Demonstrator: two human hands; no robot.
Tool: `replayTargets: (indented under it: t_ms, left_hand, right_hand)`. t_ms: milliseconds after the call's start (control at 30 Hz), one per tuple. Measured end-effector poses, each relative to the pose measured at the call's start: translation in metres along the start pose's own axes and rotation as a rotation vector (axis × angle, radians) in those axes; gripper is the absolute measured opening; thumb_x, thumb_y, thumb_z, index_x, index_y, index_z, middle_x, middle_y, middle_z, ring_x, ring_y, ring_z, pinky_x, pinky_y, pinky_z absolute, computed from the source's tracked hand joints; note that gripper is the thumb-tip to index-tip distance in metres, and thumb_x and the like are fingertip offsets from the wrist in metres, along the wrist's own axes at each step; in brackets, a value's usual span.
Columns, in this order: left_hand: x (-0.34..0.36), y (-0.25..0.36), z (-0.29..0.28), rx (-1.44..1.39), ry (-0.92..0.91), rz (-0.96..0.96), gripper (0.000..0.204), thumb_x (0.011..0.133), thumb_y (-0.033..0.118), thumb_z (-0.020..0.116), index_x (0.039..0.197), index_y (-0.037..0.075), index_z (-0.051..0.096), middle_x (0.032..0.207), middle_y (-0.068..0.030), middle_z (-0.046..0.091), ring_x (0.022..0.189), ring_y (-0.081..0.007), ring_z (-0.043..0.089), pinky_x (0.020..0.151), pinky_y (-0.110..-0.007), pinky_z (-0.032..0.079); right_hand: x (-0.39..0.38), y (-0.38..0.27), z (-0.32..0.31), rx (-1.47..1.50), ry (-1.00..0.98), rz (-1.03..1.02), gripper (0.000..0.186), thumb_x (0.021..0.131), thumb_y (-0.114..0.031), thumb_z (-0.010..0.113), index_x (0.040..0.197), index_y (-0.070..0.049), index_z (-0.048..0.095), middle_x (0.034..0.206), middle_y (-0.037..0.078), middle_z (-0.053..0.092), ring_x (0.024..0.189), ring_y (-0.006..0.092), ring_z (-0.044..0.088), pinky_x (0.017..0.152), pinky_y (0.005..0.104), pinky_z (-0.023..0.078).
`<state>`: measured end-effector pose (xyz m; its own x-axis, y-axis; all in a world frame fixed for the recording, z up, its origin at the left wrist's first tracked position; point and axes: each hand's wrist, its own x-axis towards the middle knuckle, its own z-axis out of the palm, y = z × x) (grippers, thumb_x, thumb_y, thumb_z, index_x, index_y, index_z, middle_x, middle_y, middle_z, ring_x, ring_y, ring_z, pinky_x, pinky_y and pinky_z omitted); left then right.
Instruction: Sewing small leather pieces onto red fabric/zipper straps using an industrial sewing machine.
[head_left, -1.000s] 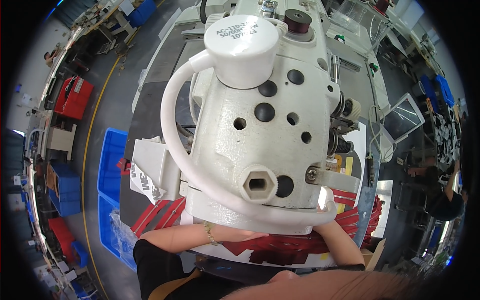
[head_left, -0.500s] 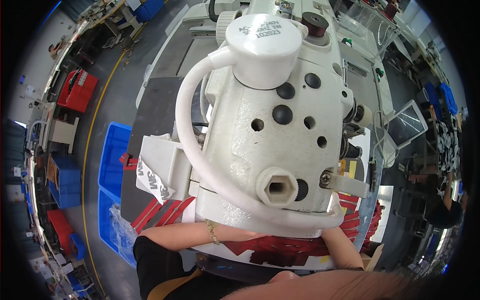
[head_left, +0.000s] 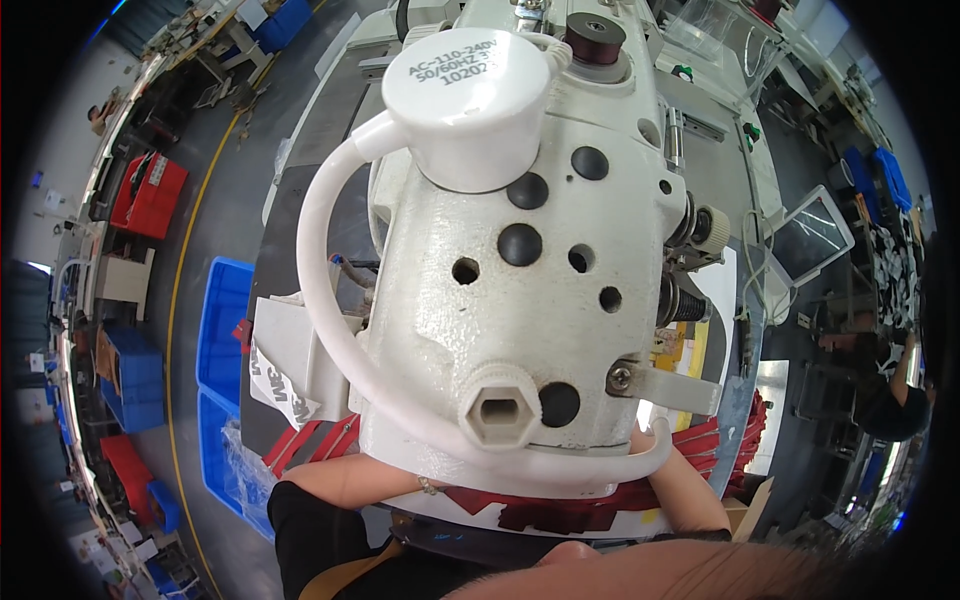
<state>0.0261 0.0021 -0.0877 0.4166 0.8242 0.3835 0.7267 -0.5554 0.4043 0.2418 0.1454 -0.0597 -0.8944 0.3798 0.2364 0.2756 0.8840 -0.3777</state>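
Observation:
A white sewing machine head (head_left: 520, 310) fills the middle, with a cylindrical housing (head_left: 462, 120), a curved white hose (head_left: 325, 215) and a spool of dark thread (head_left: 593, 38) on top. My left forearm (head_left: 360, 480), with a beaded bracelet, reaches in under the machine's front; its hand is hidden there. My right forearm (head_left: 680, 485) comes up on the other side, its hand also behind the machine. Dark red material (head_left: 545, 515) lies beside both arms at the front edge. Red zipper strips (head_left: 710, 445) spread out at either side. What my hands touch or hold cannot be seen.
Blue bins (head_left: 215, 450) stand at the left of the machine table. A screen (head_left: 805, 240) on a stand is at the right. A person (head_left: 890, 400) sits at the far right bench. Red crates (head_left: 145, 195) and more workbenches line the left aisle, which has a yellow floor line.
The machine appeared farther right half a second ago and now sits farther left and lower in view. My left hand, partly visible earlier below the machine's edge, is now covered by it.

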Motion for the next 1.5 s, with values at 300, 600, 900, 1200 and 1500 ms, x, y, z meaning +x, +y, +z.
replayTargets:
  t_ms: [300, 600, 900, 1200, 1500]
  left_hand:
    - [0.013, 0.005, -0.015, 0.038, 0.051, 0.008, 0.043, 0.081, 0.044, 0.062, 0.089, 0.002, 0.061, 0.07, -0.0105, 0.06, 0.058, -0.0234, 0.06, 0.047, -0.034, 0.047]
    - [0.024, 0.004, -0.043, -0.056, -0.105, -0.016, 0.04, 0.087, 0.036, 0.06, 0.106, 0.0, 0.061, 0.085, -0.0144, 0.062, 0.07, -0.0256, 0.062, 0.056, -0.035, 0.048]
    - [0.025, 0.0, -0.019, -0.094, -0.044, 0.069, 0.051, 0.091, 0.039, 0.055, 0.122, -0.001, 0.052, 0.107, -0.0145, 0.061, 0.095, -0.0252, 0.062, 0.076, -0.034, 0.051]
    - [0.026, -0.008, -0.016, 0.088, -0.009, 0.104, 0.036, 0.084, 0.04, 0.062, 0.095, 0.006, 0.06, 0.079, -0.0024, 0.061, 0.068, -0.0131, 0.063, 0.051, -0.026, 0.049]
    - [0.035, -0.009, -0.055, 0.045, -0.029, 0.01, 0.023, 0.083, 0.03, 0.064, 0.088, 0.008, 0.061, 0.083, -0.0034, 0.061, 0.075, -0.0169, 0.063, 0.061, -0.031, 0.051]
  right_hand:
    - [0.002, -0.006, -0.008, 0.188, 0.006, 0.115, 0.037, 0.078, -0.01, 0.059, 0.114, -0.008, 0.062, 0.118, 0.01, 0.062, 0.117, 0.0258, 0.055, 0.1, 0.0426, 0.039]
    - [0.016, -0.01, -0.012, 0.361, 0.012, 0.222, 0.037, 0.076, -0.007, 0.061, 0.113, -0.003, 0.061, 0.109, 0.014, 0.063, 0.103, 0.0336, 0.059, 0.092, 0.0428, 0.045]
    - [0.038, -0.034, -0.033, 0.119, 0.053, 0.015, 0.035, 0.067, -0.004, 0.064, 0.102, -0.001, 0.062, 0.102, 0.015, 0.062, 0.094, 0.0313, 0.062, 0.079, 0.0375, 0.05]
    - [0.042, -0.028, -0.023, 0.03, 0.152, -0.135, 0.029, 0.063, -0.009, 0.061, 0.091, -0.003, 0.063, 0.101, 0.012, 0.063, 0.099, 0.0309, 0.061, 0.086, 0.0421, 0.047]
    - [0.038, -0.024, -0.016, 0.059, 0.158, -0.087, 0.028, 0.063, -0.009, 0.062, 0.09, -0.003, 0.063, 0.102, 0.013, 0.063, 0.1, 0.0305, 0.061, 0.082, 0.0406, 0.05]
